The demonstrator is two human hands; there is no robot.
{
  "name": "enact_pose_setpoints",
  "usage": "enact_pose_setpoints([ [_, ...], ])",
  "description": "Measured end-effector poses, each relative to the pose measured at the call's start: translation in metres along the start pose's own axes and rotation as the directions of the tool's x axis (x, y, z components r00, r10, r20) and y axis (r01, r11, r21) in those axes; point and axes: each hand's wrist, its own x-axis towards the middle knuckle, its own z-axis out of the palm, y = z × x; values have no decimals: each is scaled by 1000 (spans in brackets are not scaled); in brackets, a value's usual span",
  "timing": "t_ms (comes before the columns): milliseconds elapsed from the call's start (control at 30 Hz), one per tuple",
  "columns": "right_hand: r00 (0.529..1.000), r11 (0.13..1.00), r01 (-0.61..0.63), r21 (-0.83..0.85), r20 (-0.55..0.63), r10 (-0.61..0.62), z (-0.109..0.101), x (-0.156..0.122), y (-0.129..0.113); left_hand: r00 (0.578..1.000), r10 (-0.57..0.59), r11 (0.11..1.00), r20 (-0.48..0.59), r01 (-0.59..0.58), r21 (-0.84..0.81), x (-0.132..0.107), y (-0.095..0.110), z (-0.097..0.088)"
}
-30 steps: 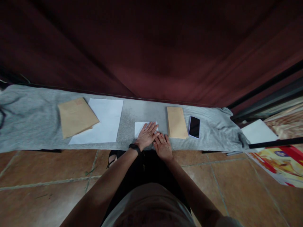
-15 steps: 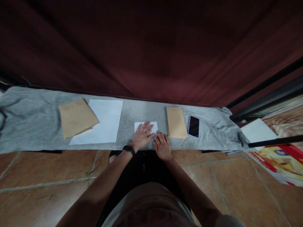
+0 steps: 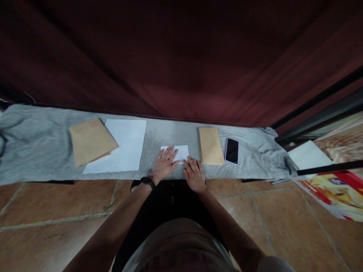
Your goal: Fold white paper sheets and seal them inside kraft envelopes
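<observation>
A small folded white paper [image 3: 182, 152] lies flat on the grey cloth in front of me. My left hand [image 3: 163, 165], with a dark band at the wrist, rests flat over the paper's left part, fingers spread and covering some of it. Near the paper's lower right corner lies my right hand [image 3: 195, 175], palm down with its fingers stretched out; whether its fingertips touch the paper I cannot tell. Just right of that hand is a stack of brown envelopes [image 3: 211, 146].
A phone [image 3: 232, 151] lies right of the envelopes. On the left, brown envelopes [image 3: 92, 139] overlap large white sheets [image 3: 129, 147]. The grey cloth [image 3: 48, 143] covers a narrow bench, with a dark red curtain [image 3: 181, 68] behind. A colourful box [image 3: 337, 192] stands at right.
My left hand has slid left across the folded paper, uncovering more of its right part. My right hand has stayed nearly in place.
</observation>
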Motion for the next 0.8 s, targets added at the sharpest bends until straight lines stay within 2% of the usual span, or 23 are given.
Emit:
enact_pose_setpoints([
  [233,1000,1000,-3,1,1,3,-2,0,-1,995,-74,997,-66,74,-5,-13,-12,2],
  [467,996,999,-48,19,-76,50,-3,0,-6,958,-255,966,-129,258,5,-28,-12,4],
  [800,994,995,-55,85,-86,63,-5,0,-17,965,-238,970,-111,241,20,-25,-12,-3],
])
